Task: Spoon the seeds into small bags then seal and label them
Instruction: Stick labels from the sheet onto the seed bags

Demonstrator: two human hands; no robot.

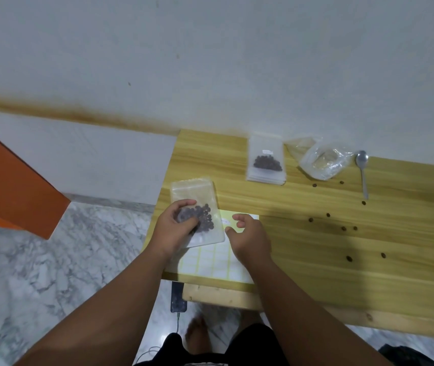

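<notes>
My left hand [177,228] grips a small clear bag of dark seeds [202,207] at the table's left end, fingers curled over its lower part. The bag lies partly on a yellow sheet of white labels [210,260]. My right hand [247,239] hovers over that sheet just right of the bag, thumb and forefinger close together near a small label; whether it pinches the label I cannot tell. A second filled, labelled bag [267,161] lies on a stack of bags further back. A metal spoon [363,170] rests at the right.
A crumpled clear plastic bag [321,161] lies beside the spoon. Several loose seeds [342,228] are scattered on the wooden table [368,260]. A phone [177,297] with a cable sits under the table edge. An orange box [12,180] stands on the floor at left.
</notes>
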